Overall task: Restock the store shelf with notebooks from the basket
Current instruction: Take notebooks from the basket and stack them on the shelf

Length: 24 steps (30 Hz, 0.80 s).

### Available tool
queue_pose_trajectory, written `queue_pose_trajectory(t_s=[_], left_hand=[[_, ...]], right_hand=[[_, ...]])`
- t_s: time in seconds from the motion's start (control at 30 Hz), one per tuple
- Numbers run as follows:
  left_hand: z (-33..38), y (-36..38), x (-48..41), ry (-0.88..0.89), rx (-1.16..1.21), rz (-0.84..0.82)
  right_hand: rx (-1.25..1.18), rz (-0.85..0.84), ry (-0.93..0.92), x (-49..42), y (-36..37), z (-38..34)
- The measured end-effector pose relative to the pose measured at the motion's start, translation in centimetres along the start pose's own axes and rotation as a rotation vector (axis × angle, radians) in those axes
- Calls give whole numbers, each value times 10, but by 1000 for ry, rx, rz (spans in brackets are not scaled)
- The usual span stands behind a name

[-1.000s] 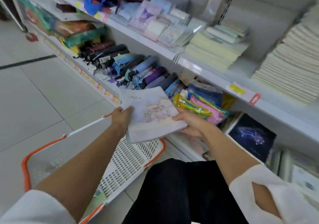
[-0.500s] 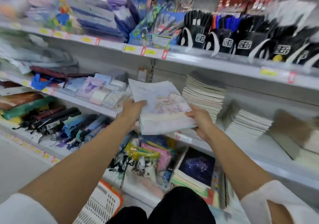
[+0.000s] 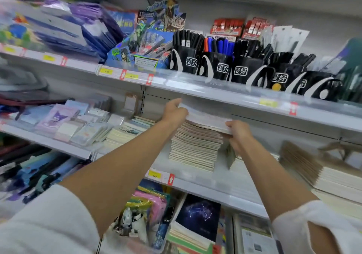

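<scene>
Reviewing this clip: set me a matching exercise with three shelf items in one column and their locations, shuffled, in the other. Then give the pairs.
Items
1. black pen cups
2. bundle of notebooks
3. dark star-map notebook

Places
A. below the middle shelf, between the forearms
B. on top of the notebook stack, gripped by the left hand and right hand
C. on the upper shelf

Pairs: 1-C, 2-B, 3-A

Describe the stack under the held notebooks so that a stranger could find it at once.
Look at the middle shelf, below the black pen cups. Near its centre stands the stack, between the left hand and the right hand. It is the tallest pile there, and the only one with notebooks held on top.
</scene>
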<state>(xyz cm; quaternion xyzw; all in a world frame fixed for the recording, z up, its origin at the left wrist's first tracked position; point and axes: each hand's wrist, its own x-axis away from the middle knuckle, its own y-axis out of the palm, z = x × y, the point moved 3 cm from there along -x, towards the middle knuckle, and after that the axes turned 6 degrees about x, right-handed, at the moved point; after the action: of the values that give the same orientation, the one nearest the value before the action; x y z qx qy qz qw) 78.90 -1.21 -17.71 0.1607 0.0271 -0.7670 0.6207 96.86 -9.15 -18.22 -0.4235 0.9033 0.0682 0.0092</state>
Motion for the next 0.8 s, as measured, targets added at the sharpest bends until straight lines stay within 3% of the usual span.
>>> queue_pose_trajectory(t_s=[0.07,0.17,0.33,0.43,0.53,0.67,0.8], left_hand=[[-1,3,-16,30,-27,33],[-16,7,-36,71,-86,44],[-38,21,-66,126,-174,40],[-45,21,-86,219,-383,46],[-48,22,-103,320,-531,-55],[-45,28,-115,244,-415,-217],[-49,20,-126,239,-377,-206]], right_hand=[[69,36,-48,-15,6,-6],[266,217,-186,-30,-1,-6],[371,174,-351,-58,-3,24],[490,193,-440,-79,-3,41],[518,199,-438,-91,-1,46],[499,209,-431,-104,3,50],[492,186,-482,-114,3,58]])
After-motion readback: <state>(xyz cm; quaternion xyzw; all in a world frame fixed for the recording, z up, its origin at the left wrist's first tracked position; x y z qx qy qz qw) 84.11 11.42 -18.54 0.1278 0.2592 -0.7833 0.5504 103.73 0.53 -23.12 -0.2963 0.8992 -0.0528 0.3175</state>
